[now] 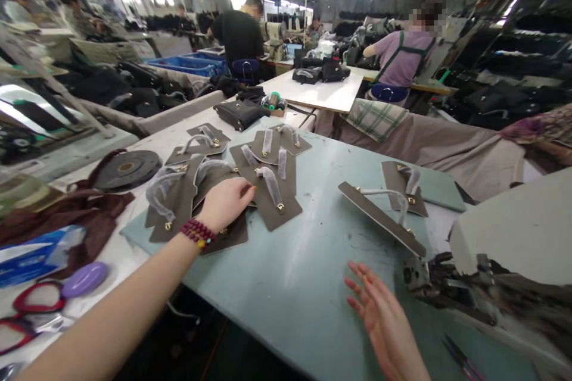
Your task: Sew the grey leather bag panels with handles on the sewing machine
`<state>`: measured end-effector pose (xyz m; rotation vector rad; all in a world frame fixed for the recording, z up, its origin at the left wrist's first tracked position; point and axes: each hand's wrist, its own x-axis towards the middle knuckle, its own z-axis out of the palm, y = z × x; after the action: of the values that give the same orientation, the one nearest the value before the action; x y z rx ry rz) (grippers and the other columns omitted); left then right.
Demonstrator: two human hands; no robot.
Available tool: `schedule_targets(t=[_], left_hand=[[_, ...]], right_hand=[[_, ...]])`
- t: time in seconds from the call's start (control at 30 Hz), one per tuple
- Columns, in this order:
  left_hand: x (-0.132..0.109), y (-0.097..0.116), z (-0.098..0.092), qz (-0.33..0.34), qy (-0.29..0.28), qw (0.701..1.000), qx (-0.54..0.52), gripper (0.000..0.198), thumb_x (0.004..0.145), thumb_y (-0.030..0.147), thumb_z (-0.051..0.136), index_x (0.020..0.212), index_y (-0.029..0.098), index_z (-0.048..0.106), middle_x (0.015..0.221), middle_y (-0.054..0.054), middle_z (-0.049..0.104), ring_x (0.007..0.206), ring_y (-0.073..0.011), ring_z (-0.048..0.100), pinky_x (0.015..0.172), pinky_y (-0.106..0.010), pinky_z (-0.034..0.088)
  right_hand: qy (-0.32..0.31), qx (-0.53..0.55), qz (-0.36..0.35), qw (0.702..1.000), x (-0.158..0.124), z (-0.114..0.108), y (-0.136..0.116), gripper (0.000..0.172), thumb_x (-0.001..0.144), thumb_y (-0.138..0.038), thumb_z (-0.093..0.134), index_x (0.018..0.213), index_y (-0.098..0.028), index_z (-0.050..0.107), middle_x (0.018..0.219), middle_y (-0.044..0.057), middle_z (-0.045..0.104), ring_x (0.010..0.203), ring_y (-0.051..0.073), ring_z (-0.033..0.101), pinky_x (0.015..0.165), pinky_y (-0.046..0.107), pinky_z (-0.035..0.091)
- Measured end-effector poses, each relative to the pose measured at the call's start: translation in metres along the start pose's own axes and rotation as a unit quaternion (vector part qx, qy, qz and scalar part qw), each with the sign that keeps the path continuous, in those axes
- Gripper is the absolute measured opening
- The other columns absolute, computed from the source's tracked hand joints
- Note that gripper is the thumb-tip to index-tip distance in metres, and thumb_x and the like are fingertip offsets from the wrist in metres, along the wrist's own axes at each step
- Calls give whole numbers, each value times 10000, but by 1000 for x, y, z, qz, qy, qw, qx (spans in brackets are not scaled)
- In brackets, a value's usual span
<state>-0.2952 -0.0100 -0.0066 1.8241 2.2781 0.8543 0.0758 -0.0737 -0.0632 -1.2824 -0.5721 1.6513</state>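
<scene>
My left hand [229, 202] reaches over a pile of brown flat panels, each with a plastic-wrapped handle on gold rings. Its fingers are curled together above a panel [223, 238]; what they grip, if anything, is hidden. Just right of the fingertips lies another brown panel [286, 214] with its handle up. My right hand [382, 318] is open, palm turned left, fingers apart, holding nothing. Beyond it, a brown panel with a handle [379, 220] stands tilted by the sewing machine head [429, 277]; what supports it I cannot tell. Behind that lies one more panel [393, 193].
Red-handled scissors [38, 299], a purple oval object [86, 279] and a dark tape roll [128, 168] lie at left. Dark tweezers-like tool [460, 357] rests at lower right. A black bag [241, 113] sits at the table's far end. Several people work beyond.
</scene>
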Motion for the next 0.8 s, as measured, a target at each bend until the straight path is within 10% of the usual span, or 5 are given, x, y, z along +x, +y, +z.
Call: schedule_targets(t=[0.1, 0.27, 0.57, 0.8], left_hand=[[26, 20, 28, -51, -52, 997, -14, 415, 735, 554, 678, 563, 184, 601, 602, -79, 628, 671, -267, 621, 667, -349, 435], [25, 50, 62, -89, -43, 988, -118, 296, 844, 394, 633, 664, 170, 558, 610, 20, 556, 582, -147, 524, 615, -289, 415], [-132, 129, 19, -58, -97, 918, -381, 329, 811, 505, 665, 880, 183, 668, 678, -9, 640, 578, -156, 520, 531, -237, 407], [-220, 149, 30, -156, -98, 849, -496, 278, 773, 448, 763, 967, 261, 697, 937, 7, 701, 784, -155, 598, 694, -197, 493]], right_hand=[[1, -29, 17, 999, -36, -7, 27, 479, 685, -482, 852, 1051, -196, 735, 1214, 123, 692, 883, 201, 680, 663, 251, 545], [-36, -87, -6, 996, -71, -23, 52, 509, 676, -586, 821, 908, -136, 763, 942, 149, 750, 687, 187, 649, 516, 233, 492], [-34, -108, -99, 989, -99, -17, 27, 622, 785, -641, 696, 1135, -131, 635, 1072, 167, 722, 484, 80, 508, 397, 182, 365], [-27, -190, -146, 970, -125, -16, 16, 472, 960, -557, 504, 855, -126, 665, 485, -15, 546, 427, 102, 519, 442, 180, 355]])
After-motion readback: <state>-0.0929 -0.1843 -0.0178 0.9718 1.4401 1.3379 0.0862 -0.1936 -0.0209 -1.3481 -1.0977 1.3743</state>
